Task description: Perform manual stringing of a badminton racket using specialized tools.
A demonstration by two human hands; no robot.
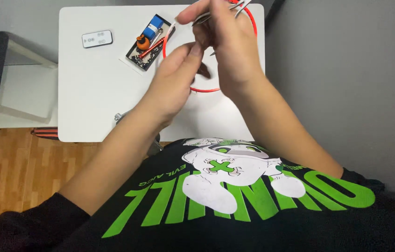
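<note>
Both hands are raised over a white table (90, 93). My right hand (228, 44) is closed around thin silver tweezers (201, 18), whose tips point left. My left hand (174, 79) is just below it, fingers pinched together on what looks like a small dark part (203, 71), mostly hidden by the hands. Beneath the hands lies a round white disc with a red rim (207, 89); only parts of its edge show.
A small dark tray (134, 55) holds a blue block, an orange piece and a red-handled tool. A white remote (97, 38) lies at the back left. A metal clamp-like piece (118, 116) sits at the table's front edge. Wooden floor lies to the left.
</note>
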